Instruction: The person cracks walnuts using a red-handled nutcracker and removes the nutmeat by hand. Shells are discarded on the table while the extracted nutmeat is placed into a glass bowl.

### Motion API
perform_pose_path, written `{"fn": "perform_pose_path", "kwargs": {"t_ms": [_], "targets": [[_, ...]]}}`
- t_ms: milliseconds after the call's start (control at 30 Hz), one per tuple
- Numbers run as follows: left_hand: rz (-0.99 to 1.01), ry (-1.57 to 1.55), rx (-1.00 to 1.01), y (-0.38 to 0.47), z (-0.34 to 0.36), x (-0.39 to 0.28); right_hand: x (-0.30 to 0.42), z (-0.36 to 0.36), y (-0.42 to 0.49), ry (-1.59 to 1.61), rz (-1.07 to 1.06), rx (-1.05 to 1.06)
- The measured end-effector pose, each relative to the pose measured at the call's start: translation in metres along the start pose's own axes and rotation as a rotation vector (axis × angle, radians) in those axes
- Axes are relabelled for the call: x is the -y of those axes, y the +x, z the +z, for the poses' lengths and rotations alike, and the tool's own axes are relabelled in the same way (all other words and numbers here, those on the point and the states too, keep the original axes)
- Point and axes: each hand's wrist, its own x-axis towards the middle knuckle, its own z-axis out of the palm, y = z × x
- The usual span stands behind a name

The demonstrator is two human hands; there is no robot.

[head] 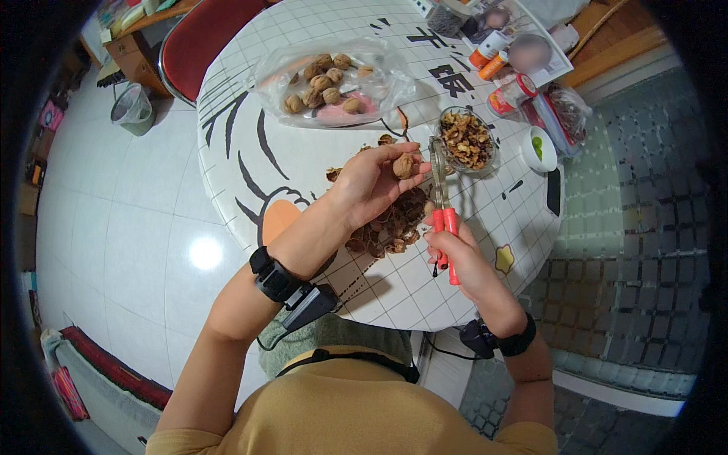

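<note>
On the fingers of my left hand [378, 179], palm turned up, rests a whole walnut [404, 166]. My right hand [458, 250] grips the red handles of a metal nutcracker [439, 176], whose jaws point away from me, just right of the left fingertips. Beneath my hands lies a heap of broken walnut shells [392, 227], partly covered by the left hand. A glass bowl [493, 162] of shelled walnut pieces [465, 139] stands right behind the nutcracker's jaws. Farther back, a clear plastic bag [392, 79] holds several whole walnuts [321, 82].
The round table has a white printed cover [318, 151]. Along its right side are a small white bowl [537, 149] with something green in it, a red-lidded jar [512, 94] and orange bottles [488, 50]. A red chair [199, 45] stands at the back left, near a bin [133, 111].
</note>
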Motion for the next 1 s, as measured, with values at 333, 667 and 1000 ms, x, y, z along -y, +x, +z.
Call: {"fn": "perform_pose_path", "kwargs": {"t_ms": [333,667,1000], "targets": [[0.06,0.096,-0.045,-0.01,0.005,0.005,-0.003,0.012,0.006,-0.538,-0.254,-0.148],[0.078,0.081,-0.056,-0.018,0.013,0.005,0.0,0.012,0.009,-0.929,-0.414,-0.412],[0.104,0.086,-0.043,-0.015,0.007,0.01,0.002,0.013,0.009,-0.991,-0.428,-0.409]]}}
